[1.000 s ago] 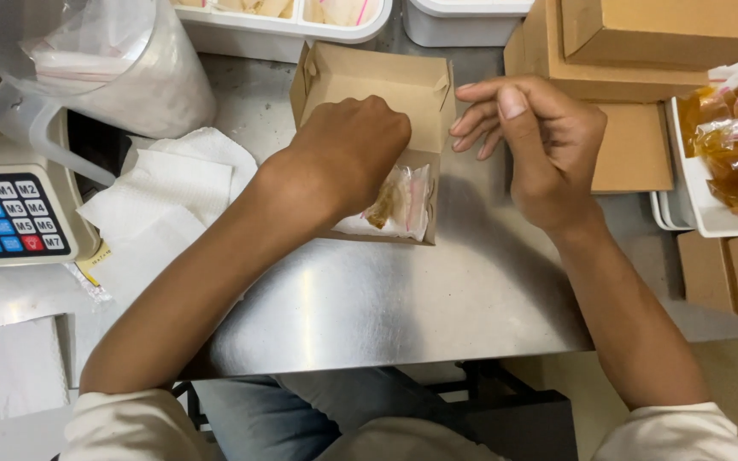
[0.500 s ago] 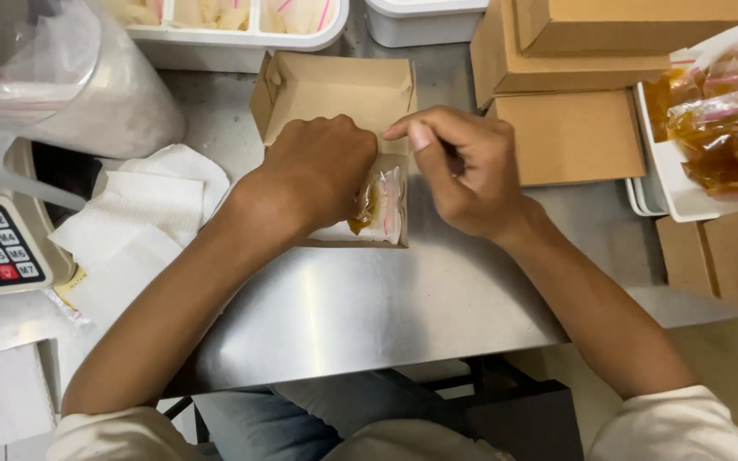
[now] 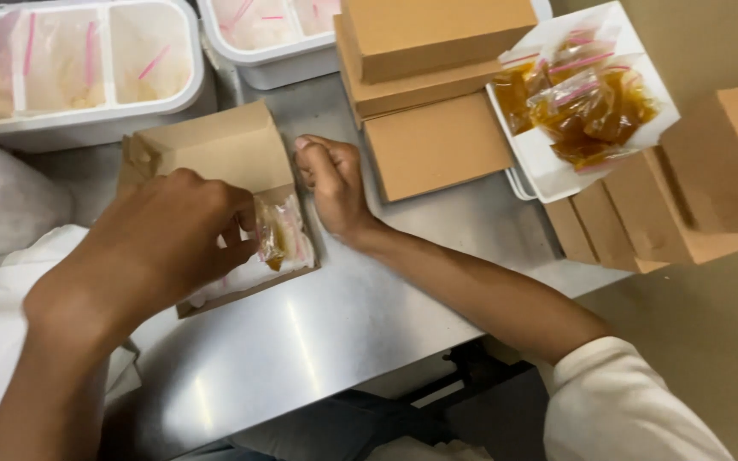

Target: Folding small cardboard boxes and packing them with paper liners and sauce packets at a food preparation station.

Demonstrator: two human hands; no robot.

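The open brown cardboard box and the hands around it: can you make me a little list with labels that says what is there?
box: open brown cardboard box on the shiny metal table
inside box: small clear plastic sauce bag on white paper
left hand: over the box, fingers at the bag
right hand: curled, at the box's right edge
behind: white plastic tub of bagged food
right side: closed brown cardboard boxes, white tray of brown sauce bags

A single head-worn camera looks steeply down, close above the steel counter and both forearms.
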